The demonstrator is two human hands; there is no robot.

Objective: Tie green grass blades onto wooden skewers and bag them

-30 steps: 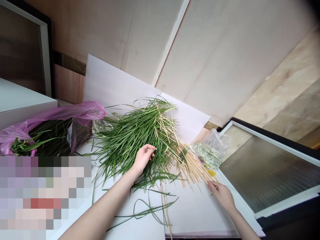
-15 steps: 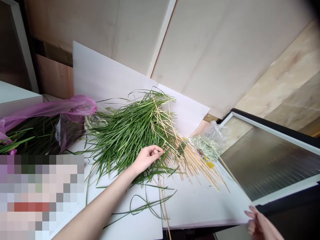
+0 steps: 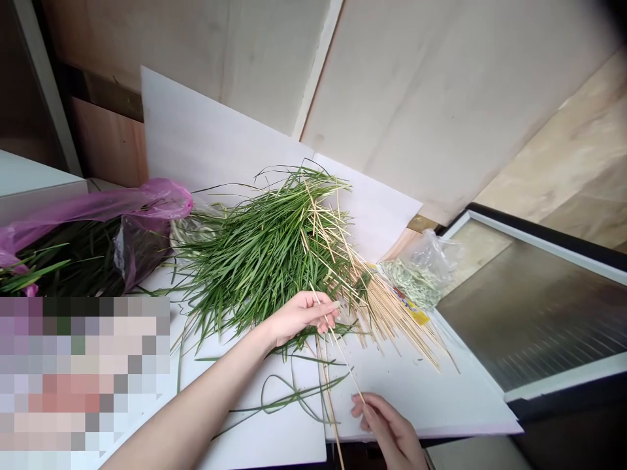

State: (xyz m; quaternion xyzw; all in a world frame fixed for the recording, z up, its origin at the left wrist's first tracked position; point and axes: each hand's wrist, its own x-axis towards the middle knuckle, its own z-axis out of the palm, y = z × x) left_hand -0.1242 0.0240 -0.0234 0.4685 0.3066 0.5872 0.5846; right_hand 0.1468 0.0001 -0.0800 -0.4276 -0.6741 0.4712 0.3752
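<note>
My right hand [image 3: 385, 424] pinches the lower part of a thin bamboo skewer [image 3: 345, 358] near the table's front edge. The skewer slants up and left to my left hand [image 3: 308, 313], whose curled fingers and thumb are closed at its upper part. Behind my left hand lies a large heap of long green leaves [image 3: 259, 254], like garlic chives. Pale skewers lie across the heap's right side, and a fanned bundle of skewers [image 3: 399, 313] rests on the table beside it. A few loose leaves [image 3: 294, 395] curl on the white tabletop in front.
A clear bag with pale green strips [image 3: 416, 271] stands right of the skewers. At left, a pink plastic bag [image 3: 166, 196] holds dark green leaves. White boards [image 3: 196, 130] lean at the back; a framed glass panel [image 3: 553, 313] stands at right.
My right hand has moved left and inward from the far right with the skewer. The skewer's upper part is now at my left hand, which has shifted slightly and turned.
</note>
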